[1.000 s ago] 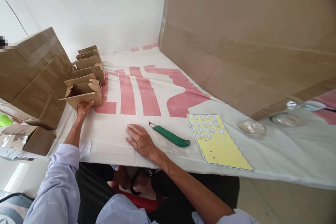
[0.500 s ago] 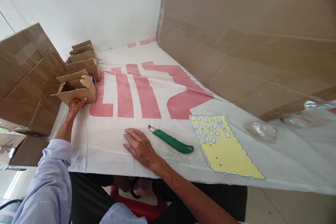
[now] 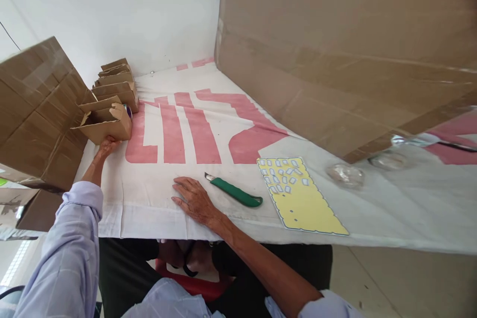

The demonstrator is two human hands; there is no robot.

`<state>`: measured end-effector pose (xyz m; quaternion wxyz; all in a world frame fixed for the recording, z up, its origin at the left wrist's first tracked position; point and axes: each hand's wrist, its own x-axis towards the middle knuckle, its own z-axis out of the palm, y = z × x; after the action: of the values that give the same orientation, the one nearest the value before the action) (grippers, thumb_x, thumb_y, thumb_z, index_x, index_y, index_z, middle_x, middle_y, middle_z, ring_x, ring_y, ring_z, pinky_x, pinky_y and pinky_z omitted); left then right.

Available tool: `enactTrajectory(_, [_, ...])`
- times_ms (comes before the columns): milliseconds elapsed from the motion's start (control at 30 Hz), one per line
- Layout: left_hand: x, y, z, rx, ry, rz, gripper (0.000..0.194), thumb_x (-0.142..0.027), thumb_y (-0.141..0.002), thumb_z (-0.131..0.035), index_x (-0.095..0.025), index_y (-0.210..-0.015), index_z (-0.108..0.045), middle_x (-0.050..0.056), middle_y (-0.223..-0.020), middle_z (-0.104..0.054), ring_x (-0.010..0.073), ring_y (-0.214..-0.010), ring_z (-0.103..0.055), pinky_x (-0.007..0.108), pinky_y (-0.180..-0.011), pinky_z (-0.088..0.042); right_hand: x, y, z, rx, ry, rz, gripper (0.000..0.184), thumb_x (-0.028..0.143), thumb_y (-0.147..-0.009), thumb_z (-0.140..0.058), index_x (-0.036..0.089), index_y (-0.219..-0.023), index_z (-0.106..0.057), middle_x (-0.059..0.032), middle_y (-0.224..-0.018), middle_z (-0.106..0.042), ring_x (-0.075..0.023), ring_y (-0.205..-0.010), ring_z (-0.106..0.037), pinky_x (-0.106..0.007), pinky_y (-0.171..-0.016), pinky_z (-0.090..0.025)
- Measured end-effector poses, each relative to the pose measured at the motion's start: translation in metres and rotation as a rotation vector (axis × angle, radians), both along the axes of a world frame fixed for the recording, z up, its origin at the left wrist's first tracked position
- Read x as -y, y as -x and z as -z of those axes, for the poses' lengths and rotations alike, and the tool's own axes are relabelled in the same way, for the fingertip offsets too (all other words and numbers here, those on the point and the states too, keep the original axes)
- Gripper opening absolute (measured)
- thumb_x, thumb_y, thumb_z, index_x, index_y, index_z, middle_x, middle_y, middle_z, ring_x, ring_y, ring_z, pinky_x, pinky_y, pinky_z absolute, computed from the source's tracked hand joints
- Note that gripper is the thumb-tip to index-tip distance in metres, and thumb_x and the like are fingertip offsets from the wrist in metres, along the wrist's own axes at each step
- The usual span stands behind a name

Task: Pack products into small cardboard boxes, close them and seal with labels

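Note:
My left hand is at the near side of a small open cardboard box, its fingers closed against the lower front wall and partly hidden. The box's flaps stand up, and a round shiny edge, perhaps a tape roll, shows behind its right end. My right hand lies flat on the white cloth, fingers spread and holding nothing. Just right of it is a green utility knife with a bit of blade out. Further right lies a yellow sheet bearing several small white pieces.
More small open boxes stand in a row behind the first. A large carton borders the left side, and a tall cardboard panel the right. Clear plastic-wrapped bundles lie near the panel. The cloth-covered table's front edge runs above my lap.
The view has shifted slightly to the right. My left hand stays at the small box, which appears slightly tilted now. My right hand and the knife remain in place on the cloth.

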<state>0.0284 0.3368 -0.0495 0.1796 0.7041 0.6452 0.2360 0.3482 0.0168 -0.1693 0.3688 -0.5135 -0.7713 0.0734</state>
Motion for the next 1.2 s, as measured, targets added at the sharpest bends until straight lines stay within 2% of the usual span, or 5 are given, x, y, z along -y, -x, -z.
enactTrajectory(133, [0.023, -0.005, 0.003, -0.069, 0.003, 0.02, 0.045, -0.042, -0.108, -0.076, -0.019, -0.146, -0.068, 0.014, -0.147, -0.07, 0.0303, -0.125, -0.073, 0.053, -0.105, -0.066, -0.004, 0.0, 0.0, 0.005, 0.001, 0.0, 0.025, 0.026, -0.107, -0.069, 0.02, -0.128, -0.08, -0.0191, -0.141, -0.077, -0.0342, -0.133, -0.071, -0.056, -0.112, -0.06])
enactTrajectory(367, [0.072, -0.019, -0.004, -0.057, -0.061, 0.143, 0.048, -0.042, -0.089, -0.092, -0.016, -0.126, -0.076, 0.019, -0.138, -0.072, 0.039, -0.137, -0.067, 0.055, -0.119, -0.056, 0.006, -0.008, -0.023, 0.04, 0.034, 0.064, 0.03, 0.028, -0.109, -0.064, 0.021, -0.135, -0.079, -0.0169, -0.141, -0.076, -0.0322, -0.135, -0.068, -0.055, -0.118, -0.058])
enactTrajectory(600, [0.149, -0.008, -0.009, 0.04, -0.113, 0.241, 0.045, -0.041, -0.076, -0.089, -0.022, -0.115, -0.078, 0.014, -0.136, -0.072, 0.038, -0.131, -0.068, 0.051, -0.119, -0.054, 0.041, -0.07, -0.032, 0.106, 0.018, 0.432, 0.037, 0.028, -0.109, -0.061, 0.019, -0.142, -0.075, -0.0181, -0.146, -0.071, -0.0365, -0.136, -0.061, -0.056, -0.116, -0.053])
enactTrajectory(800, [0.223, 0.002, 0.006, 0.121, -0.134, 0.259, 0.041, -0.043, -0.082, -0.084, -0.024, -0.118, -0.079, 0.013, -0.139, -0.074, 0.0341, -0.121, -0.074, 0.047, -0.103, -0.063, 0.053, -0.099, -0.021, 0.226, 0.232, 0.573, 0.026, 0.026, -0.106, -0.066, 0.016, -0.128, -0.074, -0.0177, -0.125, -0.073, -0.0336, -0.117, -0.063, -0.044, -0.098, -0.052])
enactTrajectory(1200, [0.338, -0.022, 0.04, 0.444, -0.122, 0.208, 0.034, -0.041, -0.088, -0.081, -0.027, -0.118, -0.08, 0.014, -0.139, -0.077, 0.0358, -0.13, -0.074, 0.048, -0.095, -0.067, 0.033, -0.071, -0.014, 0.182, 0.14, 0.599, 0.036, 0.029, -0.105, -0.059, 0.012, -0.133, -0.073, -0.0216, -0.127, -0.072, -0.0364, -0.117, -0.058, -0.047, -0.099, -0.047])
